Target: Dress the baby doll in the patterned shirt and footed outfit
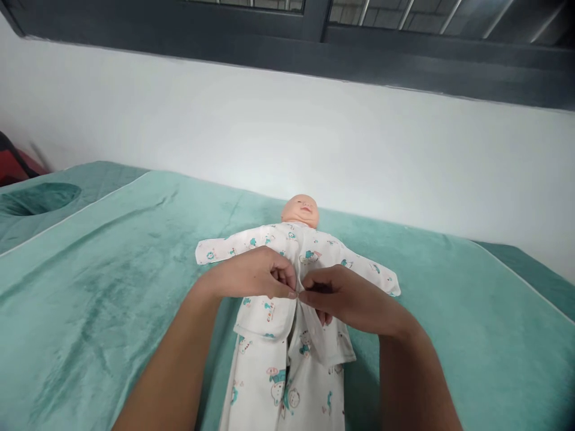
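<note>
A baby doll point(300, 211) lies on its back, its head toward the wall. It wears a white printed baby shirt point(265, 314) with long sleeves spread to both sides, and matching printed pants point(256, 383). My left hand point(265, 272) pinches the shirt's front edge near the middle of the chest. From the other side my right hand point(335, 293) pinches the opposite front edge, its fingertips almost meeting the left ones. Below the hands the shirt's two front flaps hang apart. Whatever fastener may lie between the fingertips is too small to make out.
A teal plush cover point(135, 287) spreads under the doll. At the left, a round hole point(40, 199) shows in the padded surface. A white wall point(251, 126) and a dark window frame point(269, 51) stand behind. A red and black item point(15, 161) sits far left.
</note>
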A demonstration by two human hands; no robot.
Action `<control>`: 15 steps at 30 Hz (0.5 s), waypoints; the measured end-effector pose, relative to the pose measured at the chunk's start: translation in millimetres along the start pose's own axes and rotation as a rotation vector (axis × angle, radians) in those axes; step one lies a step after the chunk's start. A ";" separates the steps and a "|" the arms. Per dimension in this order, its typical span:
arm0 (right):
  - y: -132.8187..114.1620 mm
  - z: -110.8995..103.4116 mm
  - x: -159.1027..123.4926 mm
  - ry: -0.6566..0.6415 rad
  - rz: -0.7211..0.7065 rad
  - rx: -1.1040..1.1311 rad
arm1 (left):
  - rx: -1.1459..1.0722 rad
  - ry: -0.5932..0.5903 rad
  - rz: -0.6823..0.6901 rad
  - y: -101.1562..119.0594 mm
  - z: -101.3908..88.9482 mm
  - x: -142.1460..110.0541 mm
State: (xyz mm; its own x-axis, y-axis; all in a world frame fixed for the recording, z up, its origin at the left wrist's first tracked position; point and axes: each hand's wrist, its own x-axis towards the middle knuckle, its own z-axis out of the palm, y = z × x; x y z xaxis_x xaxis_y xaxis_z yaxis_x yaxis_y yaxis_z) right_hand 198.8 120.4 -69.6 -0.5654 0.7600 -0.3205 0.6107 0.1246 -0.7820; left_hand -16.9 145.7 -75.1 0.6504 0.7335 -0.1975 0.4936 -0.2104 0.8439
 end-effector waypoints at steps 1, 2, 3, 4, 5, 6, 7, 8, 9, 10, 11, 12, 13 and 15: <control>4.1 -2.1 1.6 -0.030 -0.026 0.100 | -0.003 -0.002 0.012 -0.7 -0.1 0.0; 7.9 -3.0 3.4 -0.047 -0.046 0.183 | -0.018 -0.009 0.025 -1.4 -0.2 0.1; 11.3 -3.0 5.2 -0.055 -0.058 0.246 | -0.052 -0.022 0.037 -2.2 -0.3 0.2; 14.2 -2.4 7.0 -0.055 -0.065 0.290 | -0.102 -0.037 0.048 -3.0 -0.3 0.5; 16.6 -1.5 8.5 -0.051 -0.072 0.322 | -0.163 -0.052 0.057 -3.9 -0.2 0.9; 18.3 -0.6 9.8 -0.047 -0.078 0.345 | -0.228 -0.066 0.066 -4.8 0.0 1.4; 19.3 0.1 10.7 -0.043 -0.085 0.365 | -0.288 -0.075 0.074 -5.7 0.2 2.0; 19.8 0.6 11.4 -0.040 -0.089 0.381 | -0.338 -0.082 0.082 -6.7 0.5 2.7; 19.8 0.7 11.7 -0.037 -0.090 0.395 | -0.375 -0.086 0.091 -7.5 0.7 3.3; 19.5 0.5 11.9 -0.033 -0.089 0.404 | -0.399 -0.089 0.101 -8.3 1.0 3.8; 18.9 0.3 11.8 -0.031 -0.086 0.410 | -0.416 -0.092 0.112 -8.8 1.3 4.2; 18.2 0.0 11.7 -0.029 -0.083 0.414 | -0.429 -0.096 0.122 -9.1 1.5 4.4; 17.5 -0.3 11.6 -0.029 -0.078 0.418 | -0.438 -0.100 0.128 -9.1 1.9 4.6; 16.3 -0.4 11.3 -0.026 -0.067 0.422 | -0.457 -0.100 0.127 -8.2 2.6 4.9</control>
State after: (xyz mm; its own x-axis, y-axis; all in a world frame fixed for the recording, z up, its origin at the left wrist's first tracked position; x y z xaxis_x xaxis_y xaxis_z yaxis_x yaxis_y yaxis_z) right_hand 202.6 131.3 -85.7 -0.6134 0.7420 -0.2705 0.2950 -0.1025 -0.9500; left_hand -16.2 149.3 -84.3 0.7524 0.6501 -0.1062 0.1164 0.0275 0.9928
